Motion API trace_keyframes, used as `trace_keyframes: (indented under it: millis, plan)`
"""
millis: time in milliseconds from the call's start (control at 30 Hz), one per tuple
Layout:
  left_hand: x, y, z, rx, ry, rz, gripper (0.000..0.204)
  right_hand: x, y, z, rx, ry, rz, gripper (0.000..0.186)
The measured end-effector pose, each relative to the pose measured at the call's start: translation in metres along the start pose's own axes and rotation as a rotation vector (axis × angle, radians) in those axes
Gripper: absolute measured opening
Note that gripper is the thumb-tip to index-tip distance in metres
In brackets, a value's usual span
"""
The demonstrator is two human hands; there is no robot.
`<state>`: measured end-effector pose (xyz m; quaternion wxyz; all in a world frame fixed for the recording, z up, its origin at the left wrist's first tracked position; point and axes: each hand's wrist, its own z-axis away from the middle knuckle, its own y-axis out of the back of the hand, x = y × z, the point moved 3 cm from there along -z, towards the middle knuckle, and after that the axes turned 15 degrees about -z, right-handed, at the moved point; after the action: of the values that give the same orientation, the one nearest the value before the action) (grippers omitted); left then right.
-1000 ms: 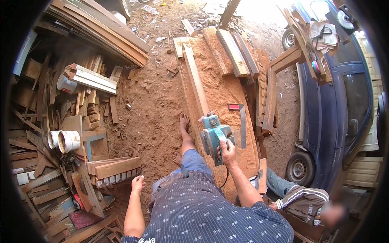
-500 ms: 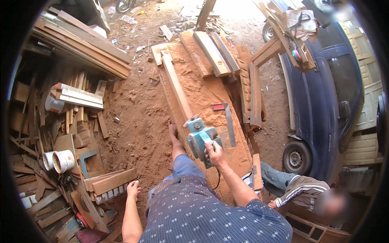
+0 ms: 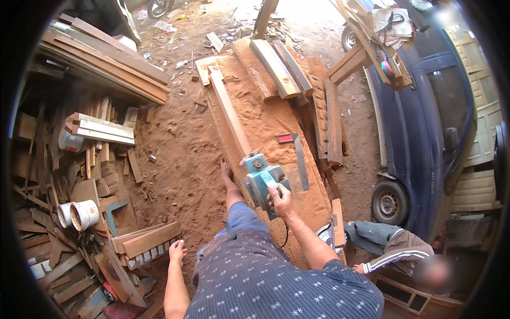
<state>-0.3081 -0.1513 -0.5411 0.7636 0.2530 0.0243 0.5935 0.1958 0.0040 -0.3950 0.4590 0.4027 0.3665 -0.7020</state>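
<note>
My right hand (image 3: 281, 203) is closed around the handle of a teal electric planer (image 3: 264, 179). The planer sits at the near end of a long, narrow wooden strip (image 3: 229, 111), and its cord drops from its rear. This strip lies along the left edge of a sawdust-covered workbench (image 3: 268, 122). A try square (image 3: 301, 162) with a red-faced stock rests on the sawdust just right of the planer. Away from the bench, my left hand (image 3: 178, 251) hangs at my left side with loosely bent fingers and holds nothing. Close beside it are wooden boards (image 3: 151, 239).
Thick beams (image 3: 276, 69) lie at the bench's far end. To the left are piled offcuts, stacked planks (image 3: 111, 58) and white buckets (image 3: 84, 214). A blue car (image 3: 425, 127) stands at the right. Another person (image 3: 396, 244) is low down at the near right, beside a wooden frame.
The view has shifted slightly. My left hand has moved a little to the right, while the planer stays at nearly the same spot on the strip under my right hand.
</note>
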Motion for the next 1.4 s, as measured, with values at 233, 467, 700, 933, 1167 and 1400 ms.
trace_keyframes:
  millis: [233,467,700,933,1167,1400]
  plan:
    - [0.001,0.002,0.002,0.021,-0.018,0.007,0.047,0.003,0.001,0.000,0.025,0.001,0.013,0.038]
    - [-0.005,0.001,0.002,0.020,-0.003,0.010,0.050,-0.004,-0.004,-0.004,-0.003,0.026,0.065,0.038]
    - [-0.011,-0.001,-0.005,0.020,-0.021,0.023,0.049,-0.005,-0.015,-0.032,-0.014,0.070,0.050,0.042]
    - [-0.011,0.000,-0.009,0.018,-0.008,0.034,0.048,-0.011,-0.033,-0.072,-0.012,0.083,0.049,0.040]
    - [-0.010,0.002,-0.004,0.020,0.008,0.040,0.049,-0.021,-0.051,-0.104,-0.021,0.125,0.080,0.041]
    - [-0.022,0.001,-0.010,0.023,0.011,0.040,0.052,-0.031,-0.069,-0.130,-0.004,0.157,0.086,0.046]
